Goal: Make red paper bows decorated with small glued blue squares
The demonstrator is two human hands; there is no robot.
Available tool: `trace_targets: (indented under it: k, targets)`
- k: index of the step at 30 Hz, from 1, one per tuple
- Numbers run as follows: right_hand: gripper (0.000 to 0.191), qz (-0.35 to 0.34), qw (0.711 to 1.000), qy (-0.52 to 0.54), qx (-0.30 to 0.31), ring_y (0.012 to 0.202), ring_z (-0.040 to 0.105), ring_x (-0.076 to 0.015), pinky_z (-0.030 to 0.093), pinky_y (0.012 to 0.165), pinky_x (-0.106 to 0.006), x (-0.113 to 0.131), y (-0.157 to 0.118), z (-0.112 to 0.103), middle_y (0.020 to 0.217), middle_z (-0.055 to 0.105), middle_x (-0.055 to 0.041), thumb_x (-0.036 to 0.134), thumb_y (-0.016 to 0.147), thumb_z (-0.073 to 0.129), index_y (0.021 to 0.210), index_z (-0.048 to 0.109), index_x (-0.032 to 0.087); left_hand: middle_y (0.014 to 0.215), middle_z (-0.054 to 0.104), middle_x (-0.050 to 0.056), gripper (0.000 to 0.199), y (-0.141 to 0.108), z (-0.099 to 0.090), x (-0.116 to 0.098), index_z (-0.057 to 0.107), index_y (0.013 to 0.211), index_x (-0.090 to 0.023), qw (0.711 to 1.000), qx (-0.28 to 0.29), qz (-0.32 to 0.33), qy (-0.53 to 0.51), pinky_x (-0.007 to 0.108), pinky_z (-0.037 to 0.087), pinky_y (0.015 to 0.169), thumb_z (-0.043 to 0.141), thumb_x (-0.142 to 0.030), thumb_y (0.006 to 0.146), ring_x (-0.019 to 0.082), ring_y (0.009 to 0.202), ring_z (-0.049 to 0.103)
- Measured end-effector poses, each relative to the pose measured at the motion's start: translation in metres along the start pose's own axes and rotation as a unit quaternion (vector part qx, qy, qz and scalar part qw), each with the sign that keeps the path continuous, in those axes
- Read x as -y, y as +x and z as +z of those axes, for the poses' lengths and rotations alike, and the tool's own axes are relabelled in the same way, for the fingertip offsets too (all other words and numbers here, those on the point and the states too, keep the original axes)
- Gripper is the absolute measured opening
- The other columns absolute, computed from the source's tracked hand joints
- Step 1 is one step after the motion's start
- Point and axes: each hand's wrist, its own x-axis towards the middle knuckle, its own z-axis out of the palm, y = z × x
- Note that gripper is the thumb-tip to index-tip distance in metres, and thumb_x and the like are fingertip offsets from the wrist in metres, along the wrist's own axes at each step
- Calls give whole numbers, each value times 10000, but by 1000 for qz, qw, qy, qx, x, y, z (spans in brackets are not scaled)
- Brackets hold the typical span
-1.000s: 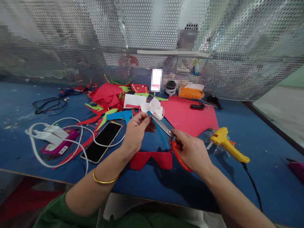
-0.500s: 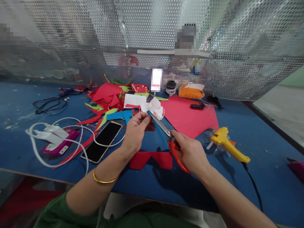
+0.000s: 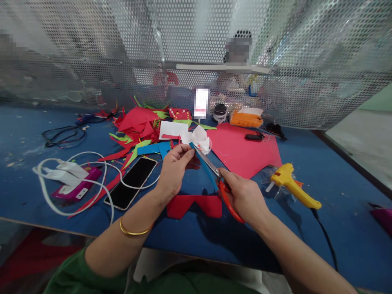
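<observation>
A narrow strip of blue felt or paper [image 3: 209, 174] is pinched at its far end between the thumb and fingers of my left hand [image 3: 176, 167]. My right hand [image 3: 246, 200] is closed around the red handles of a pair of scissors [image 3: 211, 166]. The blades lie along the blue strip, their tips close to my left fingertips; whether they are parted I cannot tell. Below both hands, a red cut-out piece [image 3: 194, 205] with a notched lower edge lies on the blue table [image 3: 260, 257].
A yellow glue gun [image 3: 294, 185] lies at right beside a large red sheet [image 3: 241, 151]. At left are a dark-screened phone [image 3: 131, 183], a purple power strip [image 3: 78, 190] with white cables, and red and green scraps [image 3: 137, 124]. A perforated metal screen [image 3: 122, 49] stands behind.
Almost nothing differs. The whole view has shifted very slightly; both hands keep the same hold on the blue strip and the scissors.
</observation>
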Motion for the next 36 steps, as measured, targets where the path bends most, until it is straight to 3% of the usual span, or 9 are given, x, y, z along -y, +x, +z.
trace_targets:
  k: [11,20,25,31,36]
  targets:
    - [315,38,999,6,-11,568,659,-166,371,478,-248,2,3,-3,822,762,-62,211,847,507,1122,657,179,691,659,-8,62,3,-3,-3,649,779,-202,999,-25,36,28,223,542,550,699,-232,799,104,572,623]
    - [307,49,998,30,-15,567,668,-174,377,480,-248,5,5,-9,821,767,-50,232,828,532,1102,662,190,725,672,-2,154,-1,0,3,640,825,-177,999,-5,29,31,269,580,635,719,-307,801,129,631,657]
    - [325,50,998,9,-23,540,656,-179,362,467,-259,4,5,-5,728,735,-24,196,816,511,1099,670,185,733,665,6,108,-2,2,4,642,822,-181,999,-6,25,31,273,577,643,695,-276,823,126,633,650]
    - [361,37,999,-8,-15,588,683,-189,394,480,-265,1,3,-2,878,778,-77,165,823,486,1131,674,177,733,660,1,79,-3,1,4,647,817,-180,999,-5,23,27,260,575,644,687,-248,828,117,642,645]
    - [360,34,999,-9,-14,573,683,-196,389,470,-268,0,3,-4,844,776,-69,151,807,499,1116,682,180,725,660,3,83,-2,1,4,647,816,-171,1000,-2,22,21,261,579,639,690,-242,825,117,639,644]
